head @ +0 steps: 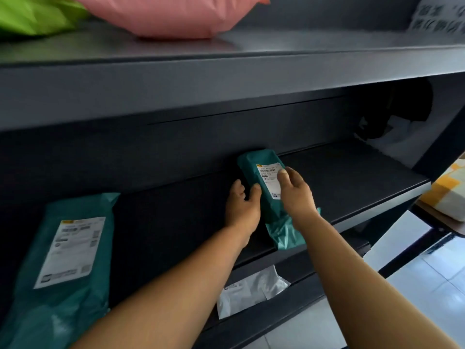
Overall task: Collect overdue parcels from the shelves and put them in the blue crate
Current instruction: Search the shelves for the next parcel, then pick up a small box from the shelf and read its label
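A small teal parcel (259,170) with a white shipping label lies on the dark middle shelf (352,180), its loose bag end hanging over the front edge. My left hand (242,205) grips its left side, thumb on top. My right hand (295,192) holds its right side, with the thumb pressed on the label. A larger teal parcel (65,250) with a label lies flat at the left of the same shelf. No blue crate is in view.
On the upper shelf (226,79) sit a pink bag (171,16), a green bag (32,16) and a patterned white parcel (437,18). A white mailer (249,290) lies on the shelf below. A yellow-and-white package (448,190) sits at the right, above tiled floor (427,285).
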Available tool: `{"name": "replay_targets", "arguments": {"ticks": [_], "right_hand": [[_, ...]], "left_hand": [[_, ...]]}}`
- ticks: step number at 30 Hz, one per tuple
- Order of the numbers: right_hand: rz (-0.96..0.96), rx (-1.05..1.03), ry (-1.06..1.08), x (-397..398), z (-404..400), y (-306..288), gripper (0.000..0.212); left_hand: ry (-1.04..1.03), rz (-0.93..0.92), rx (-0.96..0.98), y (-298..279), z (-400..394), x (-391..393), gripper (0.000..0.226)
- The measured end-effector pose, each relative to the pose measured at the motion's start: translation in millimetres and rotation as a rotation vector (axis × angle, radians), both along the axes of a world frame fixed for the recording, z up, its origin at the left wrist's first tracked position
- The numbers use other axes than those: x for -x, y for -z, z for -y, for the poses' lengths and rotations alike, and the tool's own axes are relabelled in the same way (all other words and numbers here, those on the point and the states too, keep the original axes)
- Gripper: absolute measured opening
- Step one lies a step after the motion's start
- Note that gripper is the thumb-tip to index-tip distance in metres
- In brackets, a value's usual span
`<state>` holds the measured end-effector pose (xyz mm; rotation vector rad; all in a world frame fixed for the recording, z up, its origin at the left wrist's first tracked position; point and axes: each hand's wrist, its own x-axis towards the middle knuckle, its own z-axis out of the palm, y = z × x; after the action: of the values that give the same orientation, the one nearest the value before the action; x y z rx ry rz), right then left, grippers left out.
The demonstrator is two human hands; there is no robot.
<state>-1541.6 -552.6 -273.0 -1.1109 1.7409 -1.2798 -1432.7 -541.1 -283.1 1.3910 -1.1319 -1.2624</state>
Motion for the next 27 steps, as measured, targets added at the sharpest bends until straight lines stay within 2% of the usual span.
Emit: {"name": "replay_targets", "arguments": {"ticks": [3, 10, 21, 27], "right_hand": [[0.034, 0.028, -0.001, -32.6, -20.9, -8.9, 0.044], [0.123, 0.033, -0.033, -115.0, -82.3, -21.5, 0.049], [0.239, 0.034, -0.232, -265.2, -166.4, -42.6, 0.054], [0.261, 0.038, -0.420, -341.3, -193.8, -42.0, 0.047]], "left_hand": [[-0.048, -0.018, 0.045, -12.4, -22.4, -27.6, 0.054], [-0.117, -0.046, 0.122, -36.5, -94.4, -106.8, 0.050], [-0.363, -0.004, 0.189, -56.0, -193.7, -242.0, 0.046], [-0.574, 0.020, 0.234, -54.5, -233.1, -308.7, 0.045]]}}
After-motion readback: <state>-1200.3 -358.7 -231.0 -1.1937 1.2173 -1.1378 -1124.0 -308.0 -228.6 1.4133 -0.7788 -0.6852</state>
